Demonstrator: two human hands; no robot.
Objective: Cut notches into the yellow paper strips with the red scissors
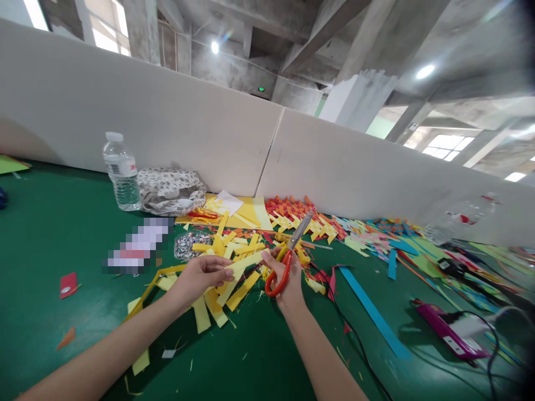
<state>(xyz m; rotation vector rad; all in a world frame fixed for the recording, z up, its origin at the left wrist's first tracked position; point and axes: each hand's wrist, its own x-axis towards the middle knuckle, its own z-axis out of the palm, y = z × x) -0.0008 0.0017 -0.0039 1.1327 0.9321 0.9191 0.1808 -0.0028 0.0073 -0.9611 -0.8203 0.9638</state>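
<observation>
Between my hands a pale yellow paper strip [242, 266] is stretched. My left hand [204, 275] pinches its left end between thumb and fingers. My right hand [287, 273] holds red-handled scissors [297, 233], blades pointing up and away, and its thumb and finger touch the strip's right end. Whether the scissor blades are fully closed is hard to tell. Beneath and around my hands lies a pile of yellow paper strips [209, 309], with woven red, orange and yellow paper pieces [292, 214] behind it.
A water bottle [122, 174] and a patterned cloth bag [172, 190] stand at the back left by a white partition [200, 125]. A bag of small beads [187, 245] lies left of the pile. At right are a blue strip [374, 312], a purple power strip [449, 329] and cables.
</observation>
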